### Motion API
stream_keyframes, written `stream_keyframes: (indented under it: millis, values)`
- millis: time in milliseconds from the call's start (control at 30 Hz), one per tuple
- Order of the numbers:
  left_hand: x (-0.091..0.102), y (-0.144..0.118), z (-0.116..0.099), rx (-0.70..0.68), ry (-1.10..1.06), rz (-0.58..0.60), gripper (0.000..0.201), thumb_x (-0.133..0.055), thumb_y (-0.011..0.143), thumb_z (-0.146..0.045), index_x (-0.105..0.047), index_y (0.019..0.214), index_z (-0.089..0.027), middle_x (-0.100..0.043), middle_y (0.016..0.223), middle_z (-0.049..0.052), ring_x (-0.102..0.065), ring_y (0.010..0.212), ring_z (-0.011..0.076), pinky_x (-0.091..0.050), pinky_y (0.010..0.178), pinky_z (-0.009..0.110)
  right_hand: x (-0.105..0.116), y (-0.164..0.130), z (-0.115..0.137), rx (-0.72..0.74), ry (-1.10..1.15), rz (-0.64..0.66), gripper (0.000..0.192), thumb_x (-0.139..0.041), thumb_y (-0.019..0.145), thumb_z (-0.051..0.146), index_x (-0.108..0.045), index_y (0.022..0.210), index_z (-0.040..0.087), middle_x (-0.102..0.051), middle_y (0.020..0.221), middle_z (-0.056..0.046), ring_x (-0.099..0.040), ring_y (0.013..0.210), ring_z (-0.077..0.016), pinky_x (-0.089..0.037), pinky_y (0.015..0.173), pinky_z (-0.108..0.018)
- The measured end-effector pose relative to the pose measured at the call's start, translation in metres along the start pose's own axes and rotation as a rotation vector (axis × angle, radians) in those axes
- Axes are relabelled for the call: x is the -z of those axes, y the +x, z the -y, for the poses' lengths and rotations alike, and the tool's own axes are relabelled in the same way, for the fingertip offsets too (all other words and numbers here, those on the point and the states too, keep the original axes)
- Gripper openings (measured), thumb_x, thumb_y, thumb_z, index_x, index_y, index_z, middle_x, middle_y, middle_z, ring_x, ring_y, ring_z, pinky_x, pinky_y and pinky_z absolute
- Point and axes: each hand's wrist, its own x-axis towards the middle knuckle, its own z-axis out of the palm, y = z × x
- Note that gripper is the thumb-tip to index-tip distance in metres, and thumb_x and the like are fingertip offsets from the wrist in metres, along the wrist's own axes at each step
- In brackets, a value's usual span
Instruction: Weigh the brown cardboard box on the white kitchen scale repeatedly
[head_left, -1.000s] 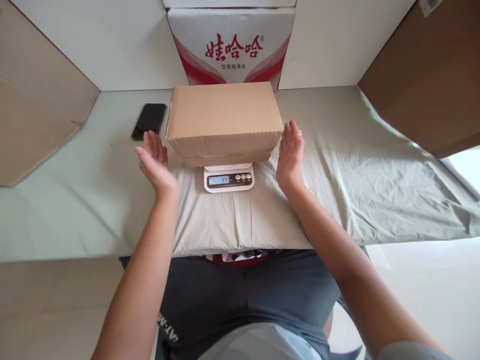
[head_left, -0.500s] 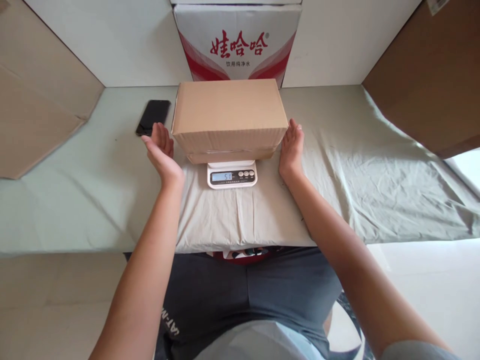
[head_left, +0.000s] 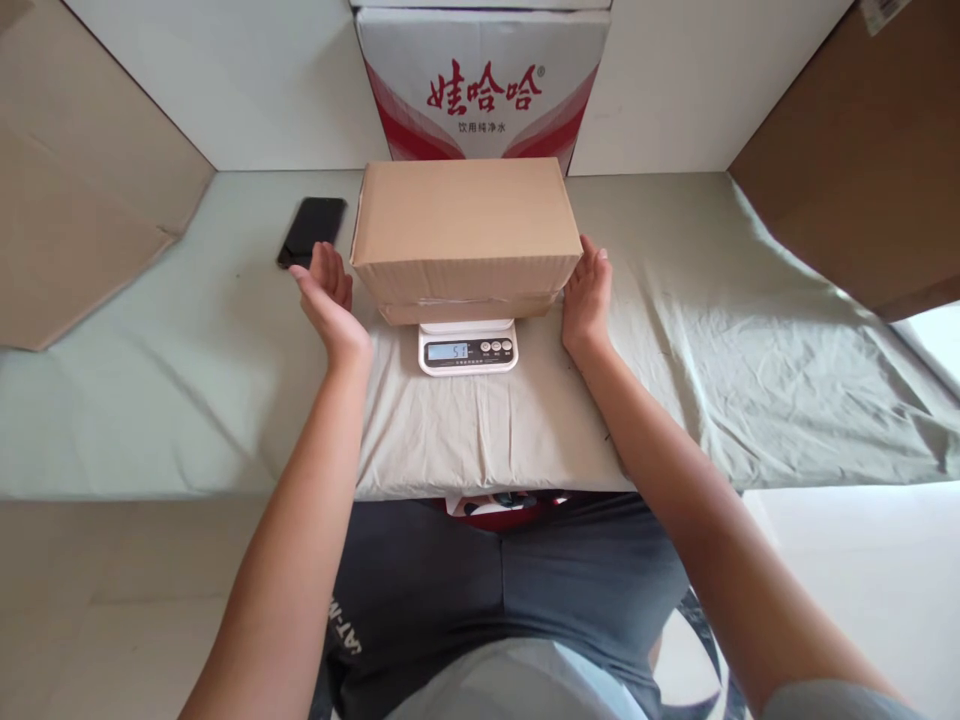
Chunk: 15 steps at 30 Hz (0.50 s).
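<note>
A closed brown cardboard box [head_left: 465, 215] rests on a small white digital scale [head_left: 469, 352], whose display appears to read 51. The box hides most of the weighing platform. To the left of the box, my left hand [head_left: 330, 300] is held palm inward with its fingers apart from the cardboard and nothing in it. On the other side, my right hand [head_left: 587, 300] is open beside the box's right edge, close to it; I cannot tell whether its fingertips touch. A black smartphone [head_left: 311, 230] lies just beyond my left hand.
The pale green cloth [head_left: 187, 400] covering the table is wrinkled on the right. Behind the box stands a white and red carton [head_left: 484, 95] with Chinese lettering. Large cardboard panels [head_left: 82, 180] rise at the left and likewise at the right.
The whole view has shifted slightly. Box, scale and both hands keep nearly the same places relative to each other, and the display reading looks unchanged.
</note>
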Motion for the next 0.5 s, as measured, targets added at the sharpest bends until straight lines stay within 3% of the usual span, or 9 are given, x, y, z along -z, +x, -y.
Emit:
stream_keyframes:
  millis: [200,500]
  values:
    - [-0.007,-0.005,-0.005,0.055,-0.002,0.012,0.100,-0.003,0.116,-0.074,-0.047,0.172,-0.003,-0.045,0.184,0.026,-0.053,0.168,0.0255,-0.042,0.137,0.037,-0.002,0.000,-0.001,0.046,-0.008,0.004,0.086,-0.054,0.086,0.095,-0.067,0.147,0.035,-0.059,0.178,-0.002,-0.044,0.176,-0.0300,-0.029,0.150,-0.060]
    - [-0.007,0.001,0.005,0.061,-0.009,0.023,0.099,-0.003,0.116,-0.075,-0.056,0.163,-0.006,-0.051,0.180,0.026,-0.057,0.165,0.0281,-0.042,0.138,0.044,0.005,0.008,-0.012,0.060,-0.040,0.033,0.087,-0.054,0.084,0.100,-0.072,0.141,0.037,-0.062,0.175,0.000,-0.045,0.175,-0.0335,-0.029,0.150,-0.066]
